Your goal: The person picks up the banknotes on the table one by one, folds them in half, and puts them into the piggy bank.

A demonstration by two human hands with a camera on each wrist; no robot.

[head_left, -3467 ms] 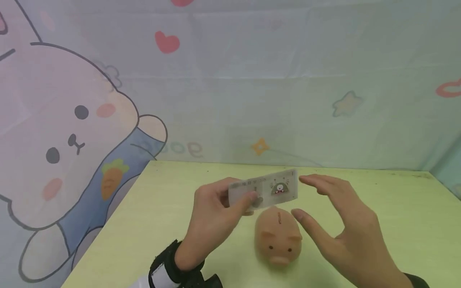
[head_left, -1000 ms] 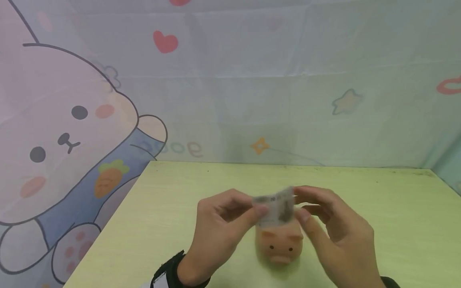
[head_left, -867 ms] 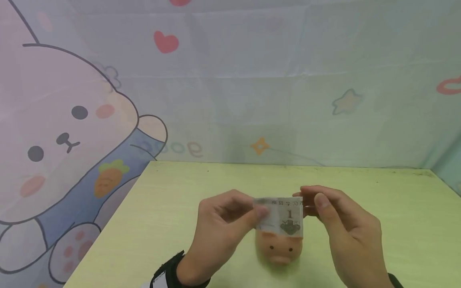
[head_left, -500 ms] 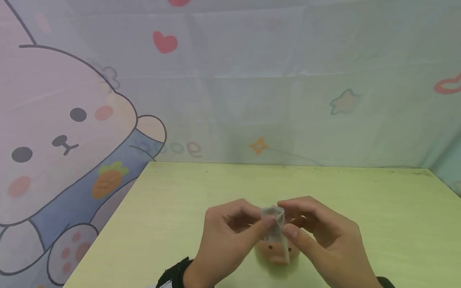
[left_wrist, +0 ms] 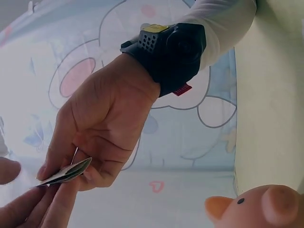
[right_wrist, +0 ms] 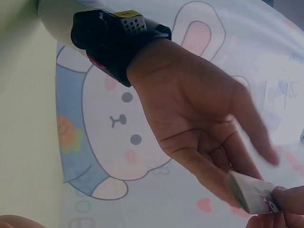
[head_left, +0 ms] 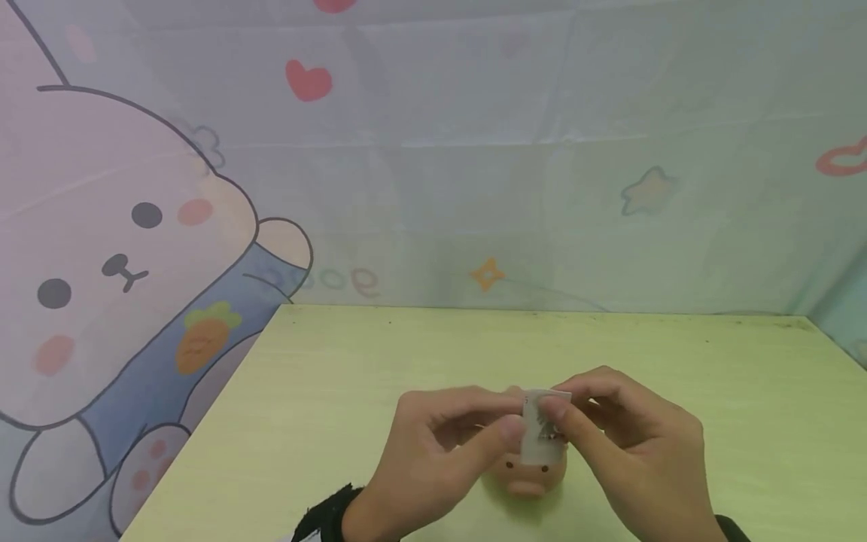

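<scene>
Two hands pinch a folded toy banknote (head_left: pixel 539 433) above a pig-shaped money box (head_left: pixel 527 476) on a pale green table (head_left: pixel 711 376).

The left hand (head_left: pixel 440 459) and the right hand (head_left: pixel 630 452) meet over the table's near edge, each grip closed on the small folded note, thumb and fingertips pressed to its faces; in the left wrist view the note (left_wrist: pixel 66 173) shows as a thin folded wedge held edge-on between the fingers. The money box sits on the table directly beneath the note, snout toward the camera, partly hidden by both hands. A black strap (head_left: pixel 325 516) circles the left wrist. Behind the table hangs a pastel cloth backdrop (head_left: pixel 474 150) printed with a cartoon rabbit (head_left: pixel 115 256), hearts and stars.
</scene>
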